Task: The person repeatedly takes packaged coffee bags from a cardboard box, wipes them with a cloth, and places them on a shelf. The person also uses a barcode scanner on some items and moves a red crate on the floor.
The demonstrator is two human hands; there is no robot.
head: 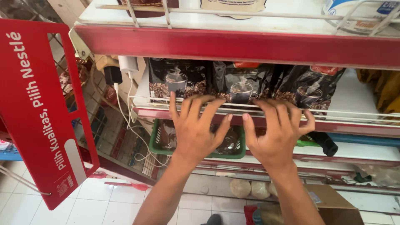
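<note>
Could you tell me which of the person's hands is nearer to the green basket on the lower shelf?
Left. The left hand overlaps the green basket in the picture, just above its rim; the right hand sits past the basket's right edge, fingers on the shelf rail.

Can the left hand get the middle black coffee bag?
Probably yes. The left hand rests on the white wire rail, its fingertips already at the middle coffee bag. Nothing lies between them; only the low rail crosses the bag's bottom edge.

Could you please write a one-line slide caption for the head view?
Left hand and right hand, fingers spread, touch black coffee packets behind a white wire rail on a red shelf.
</note>
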